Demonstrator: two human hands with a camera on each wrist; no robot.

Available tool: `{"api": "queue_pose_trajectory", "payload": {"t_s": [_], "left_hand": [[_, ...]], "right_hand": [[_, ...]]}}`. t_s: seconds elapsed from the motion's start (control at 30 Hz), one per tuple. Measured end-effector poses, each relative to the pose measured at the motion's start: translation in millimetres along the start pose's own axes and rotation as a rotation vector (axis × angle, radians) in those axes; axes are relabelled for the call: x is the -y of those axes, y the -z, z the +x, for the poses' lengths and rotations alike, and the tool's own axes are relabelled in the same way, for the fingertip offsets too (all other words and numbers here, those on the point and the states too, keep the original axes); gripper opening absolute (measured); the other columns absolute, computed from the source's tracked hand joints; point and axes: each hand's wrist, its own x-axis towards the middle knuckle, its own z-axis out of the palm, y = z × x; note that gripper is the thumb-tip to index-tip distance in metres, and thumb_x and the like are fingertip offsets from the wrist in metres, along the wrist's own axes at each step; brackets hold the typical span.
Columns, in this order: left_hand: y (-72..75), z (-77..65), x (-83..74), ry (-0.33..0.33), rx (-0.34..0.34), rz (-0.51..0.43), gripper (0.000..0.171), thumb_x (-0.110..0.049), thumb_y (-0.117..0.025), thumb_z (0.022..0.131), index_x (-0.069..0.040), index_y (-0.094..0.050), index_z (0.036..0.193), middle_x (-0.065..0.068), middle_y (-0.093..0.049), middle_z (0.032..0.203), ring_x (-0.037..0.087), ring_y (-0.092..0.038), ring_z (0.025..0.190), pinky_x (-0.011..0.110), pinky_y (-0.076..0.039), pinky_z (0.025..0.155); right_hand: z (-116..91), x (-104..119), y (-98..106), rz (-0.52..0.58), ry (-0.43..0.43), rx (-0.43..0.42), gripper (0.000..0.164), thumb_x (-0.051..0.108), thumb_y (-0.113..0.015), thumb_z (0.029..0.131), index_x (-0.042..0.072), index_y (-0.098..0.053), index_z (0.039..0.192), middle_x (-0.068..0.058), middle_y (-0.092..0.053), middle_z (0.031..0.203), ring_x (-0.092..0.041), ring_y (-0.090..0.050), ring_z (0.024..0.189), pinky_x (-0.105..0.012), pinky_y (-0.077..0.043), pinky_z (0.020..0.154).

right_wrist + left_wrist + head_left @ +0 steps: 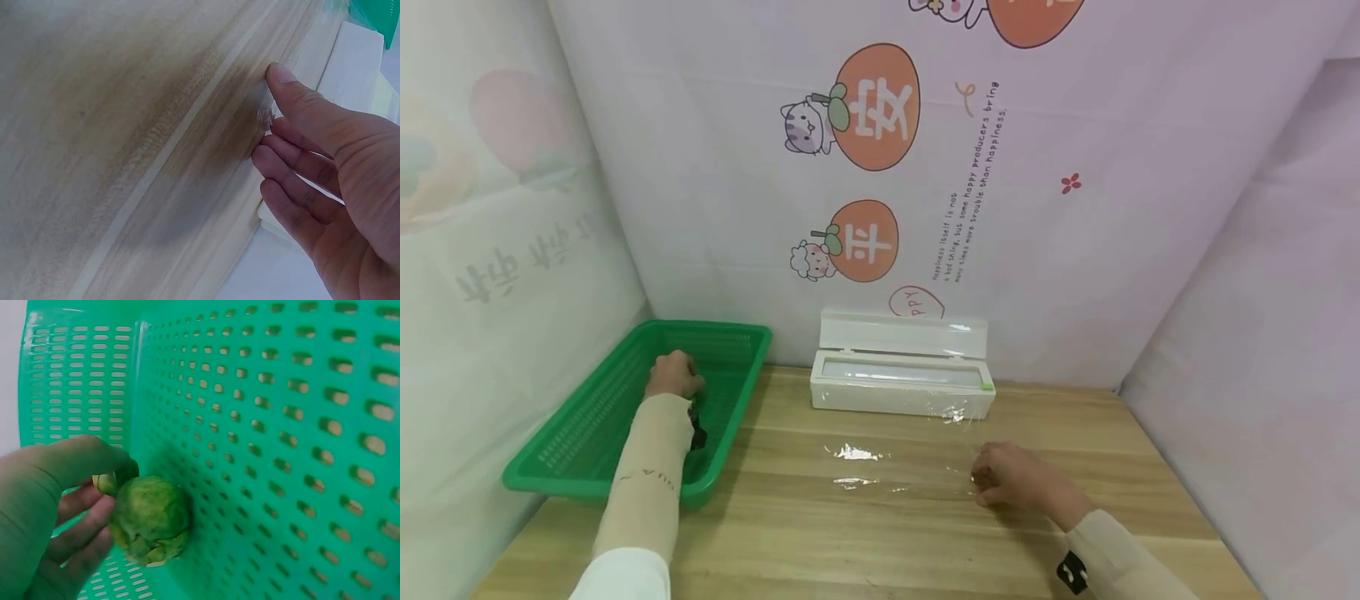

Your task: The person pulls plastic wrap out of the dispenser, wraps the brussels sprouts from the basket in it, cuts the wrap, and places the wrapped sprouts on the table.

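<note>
Inside the green basket (748,367), my left hand (673,375) reaches down. In the left wrist view its thumb and curled fingers (84,503) pinch a small Brussels sprout (107,482), partly covered by the thumb. A larger Brussels sprout (152,515) lies against the fingertips. On the wooden table, my right hand (1015,479) is at the right edge of a sheet of cling film (857,454). Its thumb and fingers are bent but apart, with crumpled film (266,117) beside them. The film runs from a white dispenser box (895,398), whose lid stands up.
A patterned cloth wall (1037,250) rises right behind the dispenser, and cloth walls also stand at both sides. The basket fills the table's left side. Bare wood (850,550) shows in front of the film.
</note>
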Motion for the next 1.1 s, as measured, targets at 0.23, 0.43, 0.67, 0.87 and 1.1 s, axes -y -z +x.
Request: {"api": "queue_pose_trajectory", "payload": {"t_s": [0.23,0.43,0.67,0.87,1.1], "left_hand": [[11.0,-5.4,-16.3,-0.104,0.024,-0.004,0.028,-0.010,-0.069,0.099,0.012,-0.071,0.118,0.035,-0.069,0.117,0.050,-0.067,0.105,0.055,-0.061,0.081],[25.1,1.8,-37.2,-0.223,0.055,0.042,0.027,-0.012,-0.073,0.098,0.006,-0.073,0.118,0.028,-0.072,0.116,0.043,-0.068,0.107,0.054,-0.060,0.087],[43.5,0.9,-74.2,-0.367,0.047,0.087,0.022,-0.010,-0.077,0.095,0.001,-0.077,0.113,0.020,-0.076,0.110,0.036,-0.070,0.102,0.054,-0.059,0.091],[53.4,-11.0,-109.2,-0.486,0.056,0.094,0.020,-0.010,-0.078,0.094,-0.001,-0.078,0.112,0.016,-0.078,0.110,0.033,-0.073,0.103,0.054,-0.060,0.094],[49.0,-25.4,-152.6,-0.602,0.057,0.117,0.018,-0.010,-0.081,0.091,-0.005,-0.080,0.108,0.009,-0.079,0.105,0.027,-0.074,0.099,0.050,-0.062,0.091]], "right_hand": [[-1,0,-1,-0.006,0.046,-0.013,0.022,0.023,-0.089,0.082,0.013,-0.078,0.097,0.006,-0.067,0.088,-0.004,-0.055,0.079,-0.024,-0.053,0.069],[-1,-1,-4,0.001,0.050,-0.012,0.021,0.024,-0.088,0.084,0.012,-0.077,0.095,0.005,-0.064,0.085,-0.003,-0.051,0.077,-0.021,-0.048,0.066],[-1,-2,-5,-0.001,0.041,-0.021,0.019,0.022,-0.089,0.083,0.012,-0.075,0.092,0.005,-0.062,0.082,-0.003,-0.049,0.075,-0.020,-0.046,0.064],[-1,-4,-5,0.002,0.038,-0.024,0.018,0.022,-0.089,0.082,0.015,-0.073,0.089,0.006,-0.062,0.082,-0.004,-0.051,0.075,-0.020,-0.048,0.064],[-3,-5,-4,-0.004,0.017,-0.028,0.019,0.022,-0.089,0.081,0.016,-0.074,0.091,0.007,-0.063,0.085,-0.004,-0.053,0.076,-0.021,-0.050,0.066]]}}
